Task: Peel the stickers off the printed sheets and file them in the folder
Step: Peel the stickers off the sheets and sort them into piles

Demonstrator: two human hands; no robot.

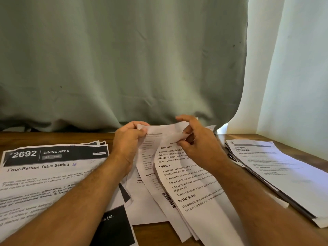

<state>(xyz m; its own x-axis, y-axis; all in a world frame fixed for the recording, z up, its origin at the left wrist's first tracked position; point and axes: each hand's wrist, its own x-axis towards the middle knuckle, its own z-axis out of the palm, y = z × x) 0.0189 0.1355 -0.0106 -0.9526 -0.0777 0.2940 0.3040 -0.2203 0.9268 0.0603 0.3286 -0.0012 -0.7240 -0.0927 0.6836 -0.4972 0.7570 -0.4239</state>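
Both hands are up at the far edge of the middle bundle of printed sheets (184,178), which fans out toward the person across the wooden bench (53,137). The left hand (126,139) has its grip closed on the top left corner of the lifted pages, and the right hand (197,139) pinches the curled top edge between thumb and fingers; whether a sticker is there I cannot tell. A stack headed "Four-Person Table Setting" (44,174) lies to the left, another paper pile (276,171) to the right, and a grey-green curtain (124,59) hangs behind.
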